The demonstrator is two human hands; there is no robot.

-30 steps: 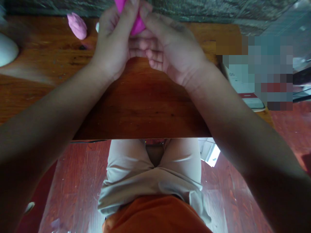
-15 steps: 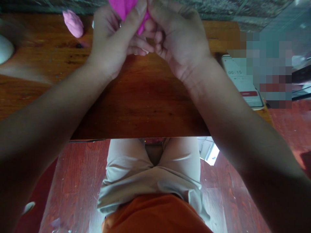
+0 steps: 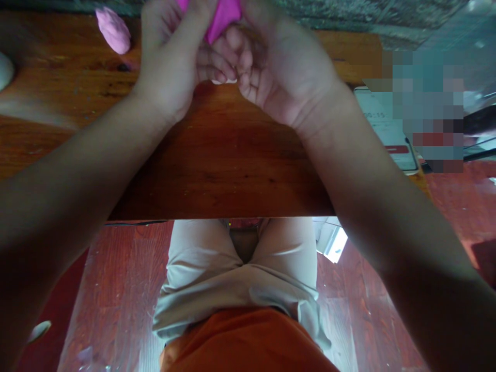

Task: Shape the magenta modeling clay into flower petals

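Note:
Both my hands meet at the top middle of the head view, above a brown wooden table (image 3: 228,160). My left hand (image 3: 170,62) and my right hand (image 3: 282,67) are closed together around a bright pink soft lump (image 3: 222,15), fingers pinching and pressing it. Most of the lump is hidden by the fingers and cut off by the top edge. A second, paler pink lump (image 3: 113,30) lies on the table to the left of my left hand, apart from it.
A phone (image 3: 391,134) with a lit screen lies on the table's right side, partly under a blurred patch. A white rounded object (image 3: 4,70) shows at the far left edge. My legs and a red plank floor (image 3: 116,289) are below the table's near edge.
My hands have shifted slightly up and left while kneading the pink lump; the fingers of my right hand have uncurled a little. The view has drifted, so the pale lump sits higher.

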